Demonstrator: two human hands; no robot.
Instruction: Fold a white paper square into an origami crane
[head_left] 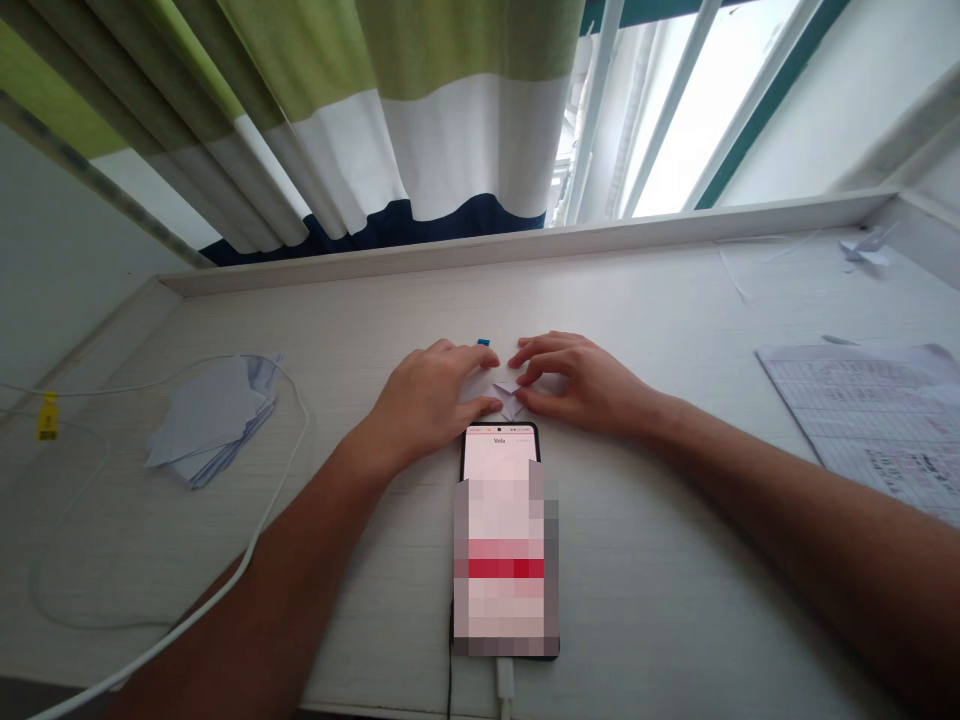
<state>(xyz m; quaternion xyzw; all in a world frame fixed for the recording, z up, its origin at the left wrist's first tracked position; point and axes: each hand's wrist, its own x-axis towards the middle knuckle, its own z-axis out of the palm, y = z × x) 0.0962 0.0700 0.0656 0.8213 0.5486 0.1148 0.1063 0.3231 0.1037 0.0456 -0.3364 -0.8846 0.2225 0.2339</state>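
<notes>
Small folded paper [507, 391] lies on desk [675, 600] just past phone [500, 455] top edge. L hand [429, 398] & R hand [583, 385] lie flat, uncurled, fingertips pressing its ends. Long axis approx left-right, ends hidden; one corner points twd phone.

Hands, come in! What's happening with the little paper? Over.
Left hand and right hand both down, fingertips pressing the small folded paper on the desk. Phone lies right beside it, on the near side. Over.

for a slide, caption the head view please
Left hand and right hand press folded white paper beyond a phone on a desk
</notes>
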